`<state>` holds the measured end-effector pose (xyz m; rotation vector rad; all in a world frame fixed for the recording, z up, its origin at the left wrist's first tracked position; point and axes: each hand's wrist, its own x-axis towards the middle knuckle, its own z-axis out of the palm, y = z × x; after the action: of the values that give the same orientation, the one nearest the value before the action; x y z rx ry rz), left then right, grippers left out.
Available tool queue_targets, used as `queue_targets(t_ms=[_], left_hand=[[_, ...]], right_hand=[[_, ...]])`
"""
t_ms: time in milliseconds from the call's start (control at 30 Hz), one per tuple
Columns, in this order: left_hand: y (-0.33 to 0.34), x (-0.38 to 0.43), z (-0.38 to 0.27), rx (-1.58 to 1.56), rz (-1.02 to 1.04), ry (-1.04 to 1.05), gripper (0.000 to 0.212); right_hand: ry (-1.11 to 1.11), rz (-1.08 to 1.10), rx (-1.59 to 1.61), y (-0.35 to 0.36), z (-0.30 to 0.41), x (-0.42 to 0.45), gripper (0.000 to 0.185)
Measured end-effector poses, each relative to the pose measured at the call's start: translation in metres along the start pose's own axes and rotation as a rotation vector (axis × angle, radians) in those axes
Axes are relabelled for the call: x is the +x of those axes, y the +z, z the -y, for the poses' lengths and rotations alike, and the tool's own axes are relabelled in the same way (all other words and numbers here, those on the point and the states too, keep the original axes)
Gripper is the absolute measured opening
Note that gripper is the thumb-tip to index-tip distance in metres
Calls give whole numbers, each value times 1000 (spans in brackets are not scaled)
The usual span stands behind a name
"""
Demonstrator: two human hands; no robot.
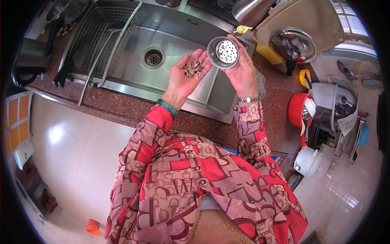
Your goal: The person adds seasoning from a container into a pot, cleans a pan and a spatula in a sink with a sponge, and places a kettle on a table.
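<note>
Above the stainless steel sink (pixel 179 39), my left hand (pixel 189 71) is palm up and cupped, with small, wet, brownish food scraps (pixel 193 67) lying in it. My right hand (pixel 242 68) grips a round metal sink strainer cup (pixel 223 52) by its side, close to my left fingertips. The cup is tilted towards me, and its pale perforated bottom shows a few bits on it. Left of my hands is the sink's drain (pixel 153 57), whose opening shows a grate with holes.
A wire basket (pixel 91 45) fills the sink's left part, with a faucet spout (pixel 99 58) slanting across it. Right of the sink, a cutting board (pixel 304 21), a glass lid (pixel 292 42), a yellow cloth-like item (pixel 268 55) and a red pot (pixel 295 109) stand around the granite counter.
</note>
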<state>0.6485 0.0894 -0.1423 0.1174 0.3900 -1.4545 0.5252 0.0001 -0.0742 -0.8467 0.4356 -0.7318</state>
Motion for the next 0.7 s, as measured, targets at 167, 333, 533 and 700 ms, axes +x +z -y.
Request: queue_targets(t_ms=[167,333,533,700], left_hand=[[-11,2,-2,165,-50,24,29],[-11,1,-1,207,-89,-40,25],[5,-4,3,350,-150,-8,18],[11,-13,7,444,-114,55,18]], right_hand=[[-16,0,-132,7,1,-1,39],[-39,-25,-374,16,5,-5,39],[-107,37,-666,27,5,-6,38],[-30,-76,-528,22,3,-3,37]])
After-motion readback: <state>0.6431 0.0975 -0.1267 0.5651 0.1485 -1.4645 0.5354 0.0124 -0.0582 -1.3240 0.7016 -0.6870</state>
